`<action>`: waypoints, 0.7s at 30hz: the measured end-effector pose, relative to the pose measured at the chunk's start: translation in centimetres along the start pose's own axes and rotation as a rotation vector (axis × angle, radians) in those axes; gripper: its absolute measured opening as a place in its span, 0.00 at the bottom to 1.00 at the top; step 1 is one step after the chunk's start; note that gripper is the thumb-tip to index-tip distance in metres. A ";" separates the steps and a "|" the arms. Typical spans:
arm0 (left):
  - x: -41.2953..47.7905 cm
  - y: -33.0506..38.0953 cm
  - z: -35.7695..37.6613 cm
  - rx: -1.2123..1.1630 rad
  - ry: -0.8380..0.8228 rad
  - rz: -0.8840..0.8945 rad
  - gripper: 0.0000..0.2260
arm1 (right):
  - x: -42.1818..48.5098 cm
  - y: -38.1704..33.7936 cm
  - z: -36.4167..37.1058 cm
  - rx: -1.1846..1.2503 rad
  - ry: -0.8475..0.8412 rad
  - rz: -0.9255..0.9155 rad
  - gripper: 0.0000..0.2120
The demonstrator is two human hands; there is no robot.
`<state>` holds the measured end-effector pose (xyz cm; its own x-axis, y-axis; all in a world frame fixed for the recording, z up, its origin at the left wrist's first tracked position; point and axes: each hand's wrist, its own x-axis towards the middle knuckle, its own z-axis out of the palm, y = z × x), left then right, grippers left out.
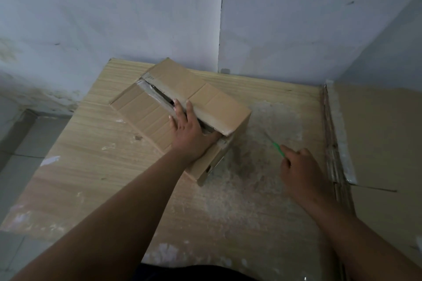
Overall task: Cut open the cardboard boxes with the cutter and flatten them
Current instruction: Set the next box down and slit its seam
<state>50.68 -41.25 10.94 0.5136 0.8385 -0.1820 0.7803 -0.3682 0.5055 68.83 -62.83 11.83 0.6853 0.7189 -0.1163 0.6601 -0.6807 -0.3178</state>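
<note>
A brown cardboard box (146, 112) lies at an angle on the wooden table (91, 166). Its top seam is split, leaving a dark gap between the two flaps. My left hand (190, 131) rests flat on top of the box at the near end of that gap, fingers straight and spread. To the right of the box, my right hand (299, 166) grips a green-handled cutter (274, 143). The thin blade points up and left toward the box's near corner without touching it.
Flattened cardboard sheets (376, 143) are stacked along the table's right side. The tabletop around the box is scuffed with white marks and tape scraps. Grey walls stand close behind the table, and tiled floor (27, 143) lies to the left.
</note>
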 end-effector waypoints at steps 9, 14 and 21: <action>-1.8 -0.5 -0.4 0.240 -0.157 0.221 0.54 | -0.5 -2.4 2.0 0.163 -0.163 0.168 0.30; -3.3 -2.9 -1.4 0.247 -0.240 0.536 0.53 | -1.9 -7.8 1.2 0.041 -0.123 -0.201 0.44; -5.6 -6.1 -4.6 -0.006 -0.215 0.560 0.62 | -5.1 -10.9 2.9 0.095 -0.323 -0.230 0.41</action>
<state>41.42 -41.80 12.79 0.9073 0.4173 -0.0522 0.3681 -0.7280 0.5784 57.21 -58.67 13.14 0.3815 0.8684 -0.3168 0.7429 -0.4920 -0.4538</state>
